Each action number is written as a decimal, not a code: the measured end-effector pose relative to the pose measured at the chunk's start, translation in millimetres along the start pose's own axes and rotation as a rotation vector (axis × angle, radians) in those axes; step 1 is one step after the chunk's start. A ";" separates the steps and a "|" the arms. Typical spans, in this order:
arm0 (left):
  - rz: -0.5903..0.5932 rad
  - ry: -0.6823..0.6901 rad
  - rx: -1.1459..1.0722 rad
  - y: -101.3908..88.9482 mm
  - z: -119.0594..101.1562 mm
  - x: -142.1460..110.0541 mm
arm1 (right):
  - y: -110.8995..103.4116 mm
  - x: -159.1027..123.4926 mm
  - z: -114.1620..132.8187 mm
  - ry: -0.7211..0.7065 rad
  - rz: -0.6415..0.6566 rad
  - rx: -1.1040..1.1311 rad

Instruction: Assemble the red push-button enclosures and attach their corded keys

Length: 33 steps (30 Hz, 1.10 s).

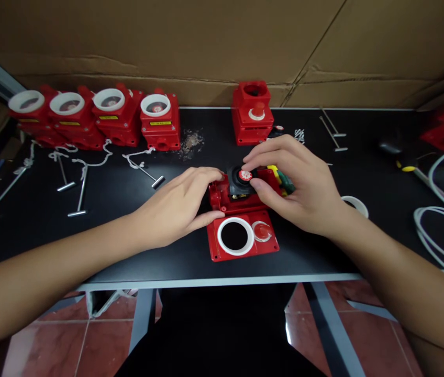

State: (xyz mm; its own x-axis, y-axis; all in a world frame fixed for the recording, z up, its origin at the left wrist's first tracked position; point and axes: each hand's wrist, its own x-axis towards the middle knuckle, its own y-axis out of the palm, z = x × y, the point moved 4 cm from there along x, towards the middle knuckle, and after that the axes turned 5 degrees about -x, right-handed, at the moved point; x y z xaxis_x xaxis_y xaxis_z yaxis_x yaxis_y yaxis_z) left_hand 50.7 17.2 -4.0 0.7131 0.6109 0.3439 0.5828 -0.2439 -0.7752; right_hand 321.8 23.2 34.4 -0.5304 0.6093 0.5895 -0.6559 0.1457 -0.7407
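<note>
In front of me an opened red alarm box (218,198) lies on the black table. My left hand (182,207) grips its left end, fingers at the back edge and thumb at the front. Over the box sits a black push button (245,177) with a red and white face, on a dark square base. My right hand (298,183) holds this button between thumb and fingers, from the right. Just nearer to me lies the red cover (244,255), with a white ring (252,238) and a small clear-and-red round part (262,231).
Several red alarm boxes (161,125) with white rings stand at the back left, small metal hammers (81,196) tied on by cord. Another red box (252,123) stands behind. Beside my right hand are green-yellow handles (282,179), a white ring (357,205) and white cable (437,222).
</note>
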 end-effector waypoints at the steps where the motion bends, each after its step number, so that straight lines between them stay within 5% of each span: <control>1: -0.005 0.014 0.008 0.2 -1.3 0.0 | -1.2 0.0 0.1 0.004 0.002 0.000; 33: -0.033 0.060 0.043 -8.1 -3.3 0.6 | -5.2 -1.0 -3.1 -0.014 0.068 0.014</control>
State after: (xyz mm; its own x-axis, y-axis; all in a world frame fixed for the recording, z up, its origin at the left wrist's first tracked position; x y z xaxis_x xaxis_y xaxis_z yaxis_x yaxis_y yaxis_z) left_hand 47.7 17.0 4.2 0.7165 0.5717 0.3997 0.5899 -0.1906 -0.7847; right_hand 327.4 24.3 36.6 -0.5814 0.6064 0.5424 -0.6255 0.0932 -0.7746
